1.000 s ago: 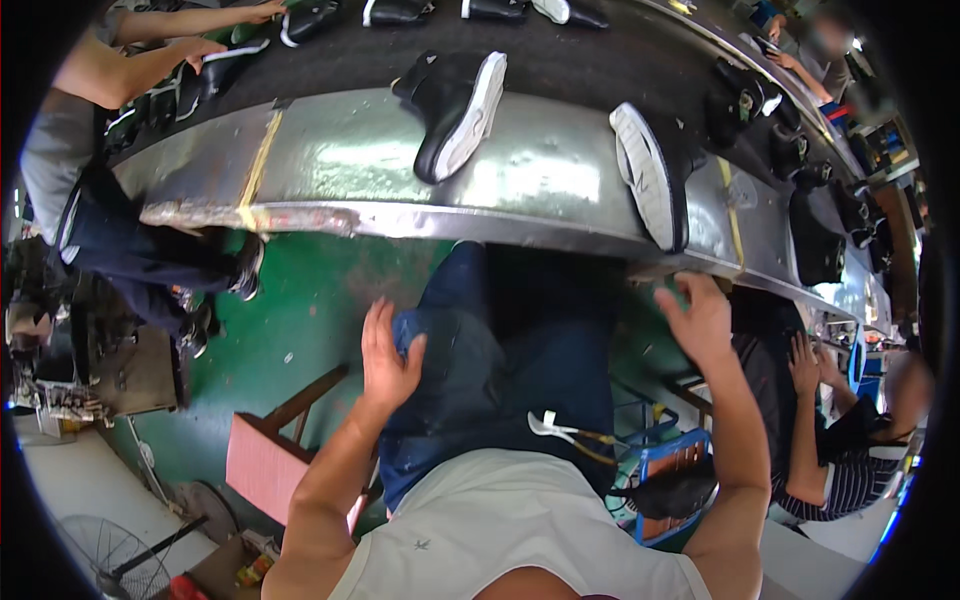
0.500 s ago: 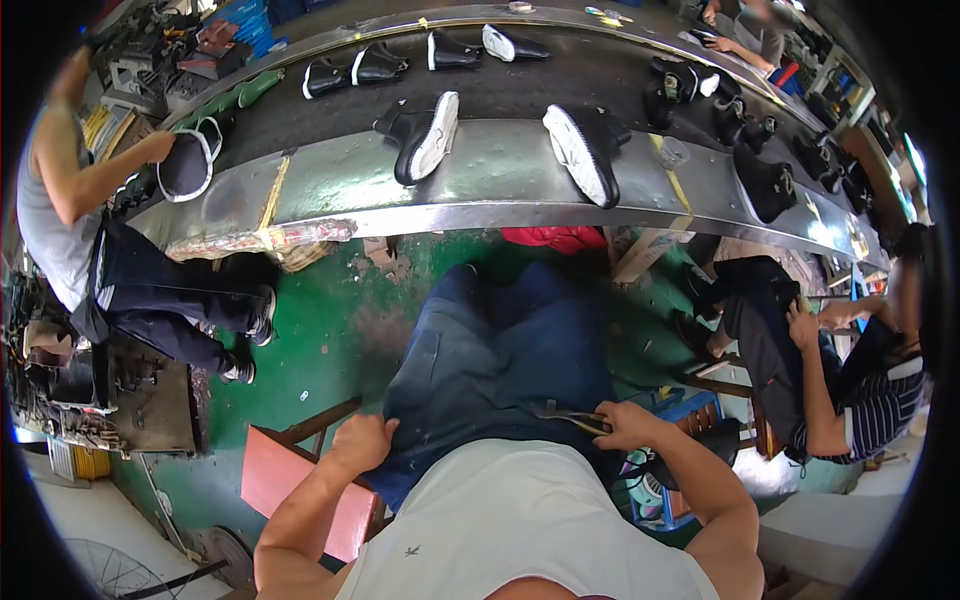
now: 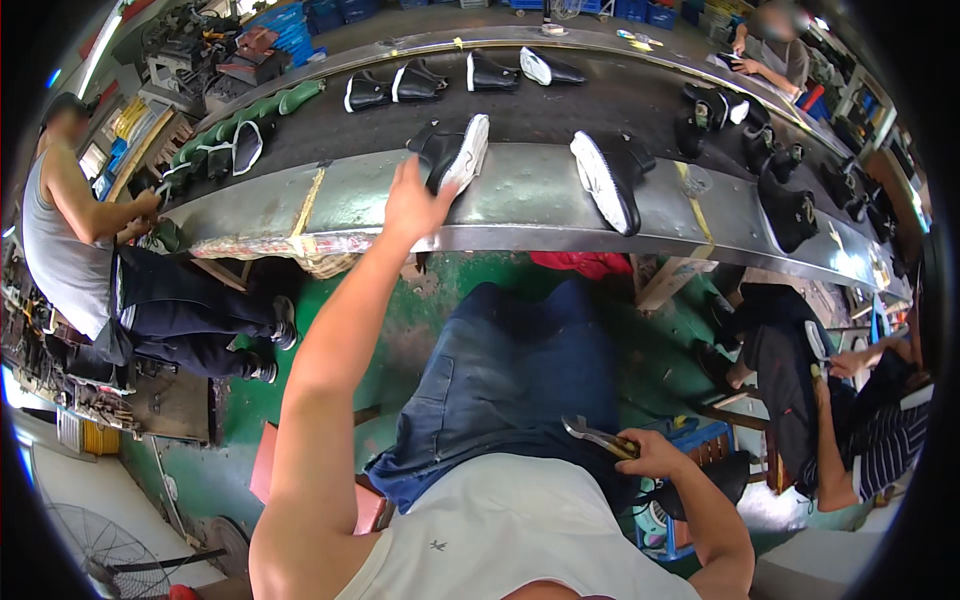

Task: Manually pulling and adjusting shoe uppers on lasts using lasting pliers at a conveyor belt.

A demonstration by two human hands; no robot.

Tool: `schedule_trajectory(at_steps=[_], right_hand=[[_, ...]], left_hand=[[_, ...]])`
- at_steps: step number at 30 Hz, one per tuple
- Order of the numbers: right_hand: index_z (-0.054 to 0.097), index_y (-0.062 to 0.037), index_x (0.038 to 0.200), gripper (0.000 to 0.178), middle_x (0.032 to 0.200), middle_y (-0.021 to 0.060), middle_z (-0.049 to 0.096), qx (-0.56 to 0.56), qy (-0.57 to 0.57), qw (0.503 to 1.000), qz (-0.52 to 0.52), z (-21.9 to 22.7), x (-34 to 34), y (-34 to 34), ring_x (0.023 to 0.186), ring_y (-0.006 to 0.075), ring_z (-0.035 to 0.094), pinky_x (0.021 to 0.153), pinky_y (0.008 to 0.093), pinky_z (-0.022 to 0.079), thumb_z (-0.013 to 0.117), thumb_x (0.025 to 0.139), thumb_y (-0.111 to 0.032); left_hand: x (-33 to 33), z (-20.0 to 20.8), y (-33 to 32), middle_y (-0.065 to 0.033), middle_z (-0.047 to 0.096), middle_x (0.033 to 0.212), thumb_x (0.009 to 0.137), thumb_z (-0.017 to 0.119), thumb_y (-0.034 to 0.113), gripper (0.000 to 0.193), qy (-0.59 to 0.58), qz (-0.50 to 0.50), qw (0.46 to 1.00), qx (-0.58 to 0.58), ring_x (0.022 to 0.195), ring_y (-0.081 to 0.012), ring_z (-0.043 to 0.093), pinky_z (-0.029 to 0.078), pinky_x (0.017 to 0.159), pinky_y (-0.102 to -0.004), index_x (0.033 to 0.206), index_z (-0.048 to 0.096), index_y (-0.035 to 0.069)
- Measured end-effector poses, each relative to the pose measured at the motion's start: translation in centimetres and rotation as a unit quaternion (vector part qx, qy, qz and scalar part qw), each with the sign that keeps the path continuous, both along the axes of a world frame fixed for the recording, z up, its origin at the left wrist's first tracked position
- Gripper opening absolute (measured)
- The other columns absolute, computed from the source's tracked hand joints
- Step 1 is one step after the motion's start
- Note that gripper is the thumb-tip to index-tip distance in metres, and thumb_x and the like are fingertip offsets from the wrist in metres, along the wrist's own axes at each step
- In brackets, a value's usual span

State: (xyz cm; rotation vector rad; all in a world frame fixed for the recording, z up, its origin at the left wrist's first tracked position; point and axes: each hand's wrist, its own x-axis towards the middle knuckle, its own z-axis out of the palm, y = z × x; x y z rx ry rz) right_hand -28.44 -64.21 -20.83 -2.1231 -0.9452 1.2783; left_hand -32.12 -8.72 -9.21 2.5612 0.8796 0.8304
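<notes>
My left hand (image 3: 412, 205) is stretched out to the workbench edge, thumb and fingers apart, right at the near end of a black shoe (image 3: 434, 153) with a white sole. Whether the fingertips touch the shoe I cannot tell. The shoe lies on its side, its sole turned to the right. In my right hand (image 3: 655, 455), close to my waist, is a pair of pliers (image 3: 594, 434) with curved metal jaws pointing left. To the right on the bench lies a second black shoe (image 3: 606, 182), its white sole facing left.
Along the dark conveyor belt (image 3: 560, 105) stand several black shoes (image 3: 492, 71) and green shoe lasts (image 3: 262, 112). Co-workers handle things at the left (image 3: 80, 220) and right (image 3: 885, 420). A pink stool (image 3: 368, 508) and a blue stool (image 3: 700, 440) stand beside me.
My left hand has gone from my lap up to the shoe on the bench. The pliers' jaws have tilted up. The co-worker at left has put down a white-rimmed dark piece.
</notes>
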Motion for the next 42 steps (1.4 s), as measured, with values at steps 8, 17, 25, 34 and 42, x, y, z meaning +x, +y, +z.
schedule_trajectory(at_steps=[8, 17, 25, 34, 42], right_hand=[[0.06, -0.0009, 0.129, 0.058, 0.104, 0.0046, 0.064, 0.116, 0.176, 0.965, -0.153, -1.1, -0.6, 1.4, 0.094, 0.0129, 0.06, 0.086, 0.0292, 0.049, 0.081, 0.076, -0.012], [0.049, -0.0036, 0.137, 0.049, 0.106, 0.0108, 0.064, 0.277, 0.234, 0.875, -0.321, -1.2, 2.8, 7.9, 0.09, 0.0187, 0.062, 0.073, 0.0316, 0.053, 0.063, 0.091, -0.014], [0.058, -0.0011, 0.126, 0.066, 0.105, 0.0093, 0.067, 0.203, 0.001, 0.949, -0.242, -4.7, 4.9, 15.8, 0.096, 0.0184, 0.064, 0.088, 0.0323, 0.051, 0.087, 0.078, -0.036], [0.052, -0.0017, 0.128, 0.063, 0.102, 0.0147, 0.067, 0.188, -0.04, 0.981, -0.023, 3.4, 5.4, 19.6, 0.094, 0.0242, 0.065, 0.087, 0.0387, 0.051, 0.083, 0.08, -0.027], [0.052, 0.0003, 0.124, 0.044, 0.095, 0.0114, 0.066, 0.203, 0.126, 0.971, -0.028, 2.1, 4.3, 22.4, 0.073, 0.0171, 0.065, 0.069, 0.035, 0.055, 0.072, 0.087, -0.011]], left_hand=[[7.7, 2.2, 3.9, -0.0286, 0.065, 0.127, 0.087, 0.069, 0.059, 0.079, 0.146, 0.022, 0.982, -0.118, 0.12, -0.0355, 0.064, 0.05, 0.101, -0.0397, 0.127, 0.061, -0.009], [-11.9, -11.3, -15.0, -0.0101, 0.058, 0.139, 0.088, 0.08, 0.017, 0.076, -0.125, -0.173, 0.762, -0.611, 0.124, -0.0197, 0.056, 0.044, 0.107, -0.0357, 0.15, 0.041, -0.002], [-11.4, -17.1, -22.1, -0.0224, 0.042, 0.154, 0.086, 0.082, 0.032, 0.09, 0.063, -0.243, 0.778, -0.577, 0.143, -0.0319, 0.042, 0.032, 0.117, -0.0389, 0.155, 0.033, 0.0], [-5.5, -13.8, -15.9, -0.0222, 0.027, 0.16, 0.087, 0.079, 0.028, 0.082, 0.003, -0.446, 0.807, -0.387, 0.151, -0.0397, 0.021, 0.019, 0.122, -0.0463, 0.152, 0.034, 0.005], [-9.2, -14.2, -14.3, -0.0151, 0.014, 0.164, 0.098, 0.065, 0.024, 0.067, -0.038, -0.434, 0.757, -0.487, 0.152, -0.0301, 0.018, 0.02, 0.122, -0.0425, 0.155, 0.032, 0.009]])
